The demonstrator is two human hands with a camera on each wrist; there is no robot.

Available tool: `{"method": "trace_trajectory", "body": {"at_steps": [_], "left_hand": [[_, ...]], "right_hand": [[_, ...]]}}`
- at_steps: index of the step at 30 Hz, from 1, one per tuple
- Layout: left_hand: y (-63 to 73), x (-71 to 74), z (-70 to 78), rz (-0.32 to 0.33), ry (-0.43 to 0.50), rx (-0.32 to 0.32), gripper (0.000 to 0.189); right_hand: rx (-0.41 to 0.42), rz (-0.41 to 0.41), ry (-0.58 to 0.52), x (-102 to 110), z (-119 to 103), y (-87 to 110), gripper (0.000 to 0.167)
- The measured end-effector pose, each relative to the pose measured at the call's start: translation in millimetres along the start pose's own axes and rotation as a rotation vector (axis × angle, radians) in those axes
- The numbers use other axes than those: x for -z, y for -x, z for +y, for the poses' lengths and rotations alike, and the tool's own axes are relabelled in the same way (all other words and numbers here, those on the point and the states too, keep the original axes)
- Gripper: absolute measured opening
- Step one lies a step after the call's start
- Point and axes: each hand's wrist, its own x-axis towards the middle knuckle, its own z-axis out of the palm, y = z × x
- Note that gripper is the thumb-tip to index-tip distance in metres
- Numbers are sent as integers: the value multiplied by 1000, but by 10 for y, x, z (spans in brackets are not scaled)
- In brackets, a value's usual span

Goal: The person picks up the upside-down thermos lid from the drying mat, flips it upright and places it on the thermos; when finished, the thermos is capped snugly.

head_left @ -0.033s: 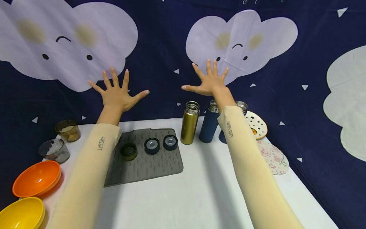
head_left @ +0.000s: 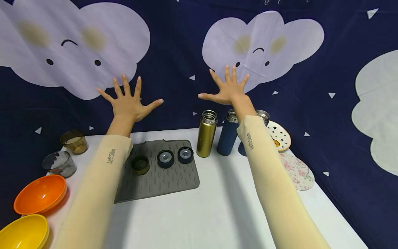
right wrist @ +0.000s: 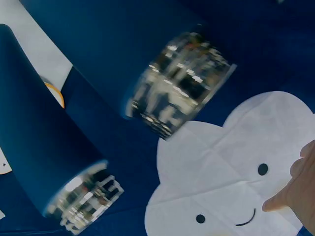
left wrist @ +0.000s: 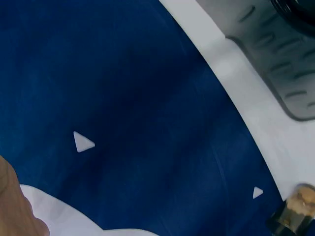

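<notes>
Both hands hang in the air before the backdrop, fingers spread straight and holding nothing. My left hand (head_left: 127, 105) is beyond the back of a grey ridged mat (head_left: 174, 180). On that mat lie an olive-gold bottle lid (head_left: 140, 168) and two dark blue lids, one (head_left: 165, 159) left of the other (head_left: 185, 155). Above the bottles is my right hand (head_left: 228, 91), touching none. A gold bottle (head_left: 205, 140) and a dark blue bottle (head_left: 227, 138) stand uncapped. The right forearm partly hides another blue bottle (head_left: 242, 149). Steel necks of both blue bottles (right wrist: 172, 88) fill the right wrist view.
Along the left edge of the white table (head_left: 186, 221) stand a brown glass (head_left: 77, 145), a clear grey glass (head_left: 63, 167), an orange bowl (head_left: 38, 195) and a yellow bowl (head_left: 25, 233). At right are a star-patterned plate (head_left: 281, 133) and a floral board (head_left: 296, 171).
My left hand has shifted very slightly to the right and down. The bottles and lids stay where they were.
</notes>
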Motion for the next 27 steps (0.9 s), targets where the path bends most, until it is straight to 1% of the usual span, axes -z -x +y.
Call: {"method": "trace_trajectory", "body": {"at_steps": [7, 14, 17, 19, 21, 24, 27], "left_hand": [[24, -97, 34, -38, 24, -10, 116], [3, -98, 5, -19, 21, -16, 116], [21, -62, -5, 9, 31, -35, 115], [52, -13, -8, 42, 61, -61, 114], [107, 57, -7, 83, 117, -86, 112], [220, 181, -5, 132, 256, -121, 107], [378, 266, -11, 181, 402, -154, 101]], "right_hand": [[3, -35, -17, -139, 75, 33, 107], [-1, -50, -46, -169, 150, 28, 107], [7, -30, -106, -177, 156, 42, 104], [26, 9, -212, -187, 149, 68, 102], [58, 63, -362, -194, 140, 112, 99], [116, 154, -619, -200, 112, 213, 95], [204, 229, -880, -200, 52, 352, 88]]}}
